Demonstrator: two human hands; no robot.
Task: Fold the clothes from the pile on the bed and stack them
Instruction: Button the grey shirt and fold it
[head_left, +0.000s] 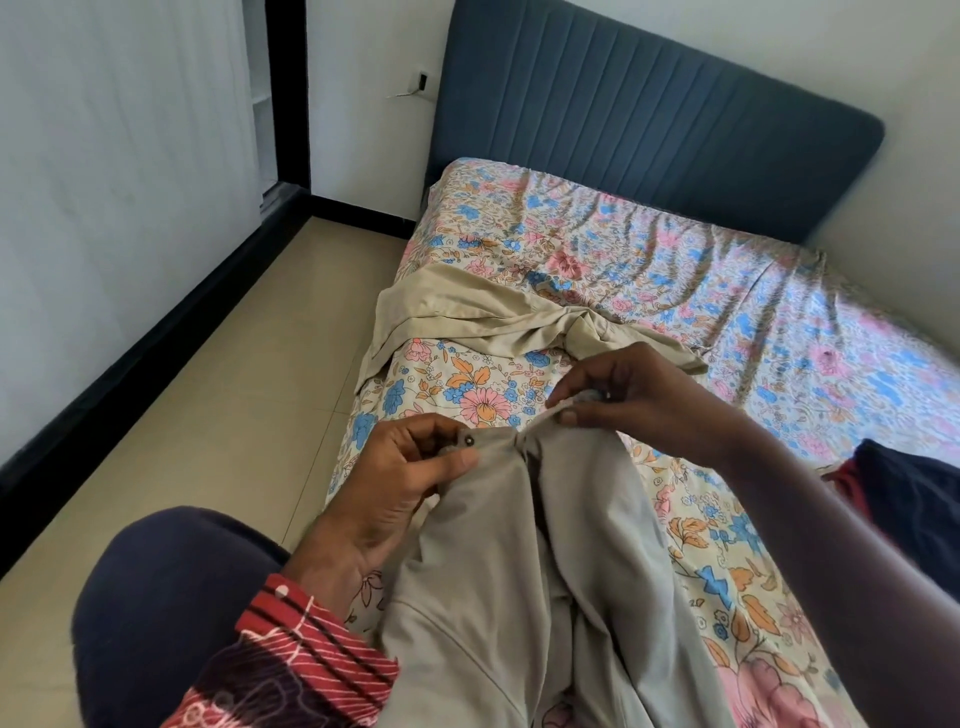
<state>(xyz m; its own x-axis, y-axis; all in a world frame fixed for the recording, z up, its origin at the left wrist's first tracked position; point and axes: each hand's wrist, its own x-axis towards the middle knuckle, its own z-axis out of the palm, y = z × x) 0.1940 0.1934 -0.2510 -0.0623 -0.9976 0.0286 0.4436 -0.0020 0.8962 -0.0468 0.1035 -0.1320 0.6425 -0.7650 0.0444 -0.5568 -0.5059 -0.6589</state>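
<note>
A pair of beige trousers (545, 545) is held up over the bed (727, 322), its waistband stretched between two hands. The left hand (395, 483) is curled round the waistband's left end, beside a dark metal button (469, 440), which is pinched under the thumb. The waistband's other end is pinched by the right hand (623, 395), its fingers (566, 387) bent and closed on the cloth. The trouser legs are spread away across the floral sheet (675, 260) towards the blue padded headboard (649, 114). Dark and red clothing (914, 493) is seen at the right edge of the bed.
</note>
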